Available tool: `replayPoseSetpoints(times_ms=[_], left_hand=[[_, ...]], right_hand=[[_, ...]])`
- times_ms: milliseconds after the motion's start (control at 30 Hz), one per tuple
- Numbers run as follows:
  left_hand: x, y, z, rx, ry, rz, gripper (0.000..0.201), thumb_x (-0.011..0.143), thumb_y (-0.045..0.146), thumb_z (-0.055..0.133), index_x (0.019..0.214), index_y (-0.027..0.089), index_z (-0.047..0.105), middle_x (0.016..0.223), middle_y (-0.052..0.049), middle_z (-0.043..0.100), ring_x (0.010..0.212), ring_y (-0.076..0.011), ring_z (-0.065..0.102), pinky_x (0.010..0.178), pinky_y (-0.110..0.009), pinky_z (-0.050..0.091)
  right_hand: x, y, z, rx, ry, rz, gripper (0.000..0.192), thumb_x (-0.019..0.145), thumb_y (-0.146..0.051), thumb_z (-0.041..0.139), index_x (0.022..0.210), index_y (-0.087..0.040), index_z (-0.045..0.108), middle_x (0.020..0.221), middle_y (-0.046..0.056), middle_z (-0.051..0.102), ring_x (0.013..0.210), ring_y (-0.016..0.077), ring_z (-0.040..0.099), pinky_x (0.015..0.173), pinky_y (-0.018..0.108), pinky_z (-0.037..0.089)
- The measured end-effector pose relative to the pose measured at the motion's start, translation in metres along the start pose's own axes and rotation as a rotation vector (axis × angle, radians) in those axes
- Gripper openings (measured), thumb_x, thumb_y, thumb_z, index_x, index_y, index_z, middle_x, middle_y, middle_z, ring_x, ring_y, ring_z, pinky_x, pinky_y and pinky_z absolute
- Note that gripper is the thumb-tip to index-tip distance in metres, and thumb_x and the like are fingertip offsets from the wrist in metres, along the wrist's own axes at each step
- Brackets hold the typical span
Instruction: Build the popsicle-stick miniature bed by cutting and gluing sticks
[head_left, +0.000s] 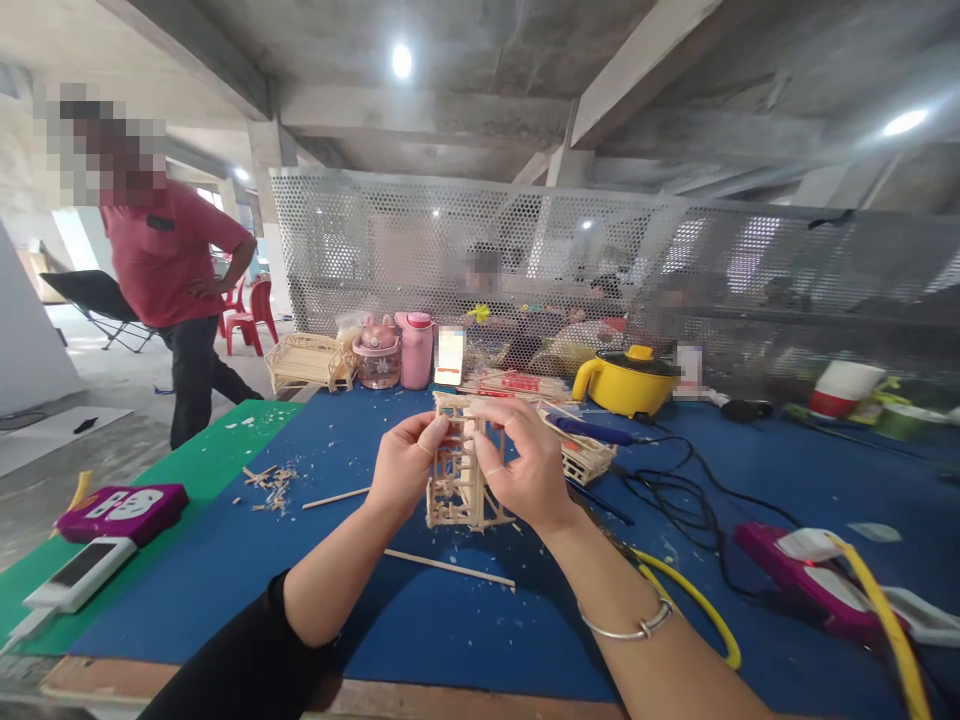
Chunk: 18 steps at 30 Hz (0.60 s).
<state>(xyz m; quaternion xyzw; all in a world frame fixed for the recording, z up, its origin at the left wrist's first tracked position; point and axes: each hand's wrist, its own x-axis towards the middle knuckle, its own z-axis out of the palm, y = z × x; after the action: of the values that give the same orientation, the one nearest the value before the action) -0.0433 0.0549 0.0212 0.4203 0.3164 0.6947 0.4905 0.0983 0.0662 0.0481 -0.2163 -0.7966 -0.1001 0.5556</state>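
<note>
A small frame built of thin wooden sticks [459, 480] stands upright on the blue mat [420, 620]. My left hand [405, 465] grips its left side near the top. My right hand [525, 465] pinches its top right edge with fingers curled over it; a silver bangle sits on that wrist. A loose wooden stick [450, 568] lies on the mat just in front of the frame, and another stick [335, 497] lies to the left of my left hand.
Behind stand another stick model [581, 455], a yellow pot [622, 380], pink bottles [415, 350] and a stick bed [304, 360]. Black cables and a yellow tube [697, 600] run right. A power strip [120, 510] lies left. A person in red [176, 290] stands far left.
</note>
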Motion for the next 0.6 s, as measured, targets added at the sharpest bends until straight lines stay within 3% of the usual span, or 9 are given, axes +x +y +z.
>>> replayPoseSetpoints(times_ms=[167,433,600], left_hand=[[-0.001,0.0,-0.001,0.012,-0.021,-0.019,0.029,0.068,0.041,0.072,0.079,0.015,0.069,0.074,-0.004,0.072,0.061,-0.0119,0.063,0.058,-0.022,0.05],[-0.003,-0.003,-0.001,0.033,-0.103,0.026,0.026,0.071,0.038,0.07,0.081,0.015,0.07,0.074,-0.003,0.072,0.067,-0.0128,0.064,0.069,-0.025,0.051],[-0.003,-0.001,-0.002,-0.009,-0.149,-0.026,0.042,0.077,0.05,0.059,0.093,0.013,0.068,0.08,-0.008,0.073,0.069,-0.0177,0.066,0.064,-0.028,0.051]], right_hand=[[-0.005,0.003,-0.009,-0.087,0.12,0.004,0.026,0.076,-0.012,0.055,0.1,-0.022,0.059,0.099,0.007,0.055,0.097,0.0211,0.054,0.088,0.043,0.046],[-0.008,0.005,0.003,-0.166,0.063,-0.037,0.011,0.078,-0.017,0.062,0.087,-0.022,0.063,0.105,0.007,0.056,0.101,0.0215,0.053,0.087,0.042,0.045],[-0.009,0.005,0.002,-0.155,0.055,-0.019,0.011,0.08,-0.018,0.059,0.087,-0.024,0.064,0.102,0.006,0.057,0.093,0.0198,0.054,0.082,0.041,0.046]])
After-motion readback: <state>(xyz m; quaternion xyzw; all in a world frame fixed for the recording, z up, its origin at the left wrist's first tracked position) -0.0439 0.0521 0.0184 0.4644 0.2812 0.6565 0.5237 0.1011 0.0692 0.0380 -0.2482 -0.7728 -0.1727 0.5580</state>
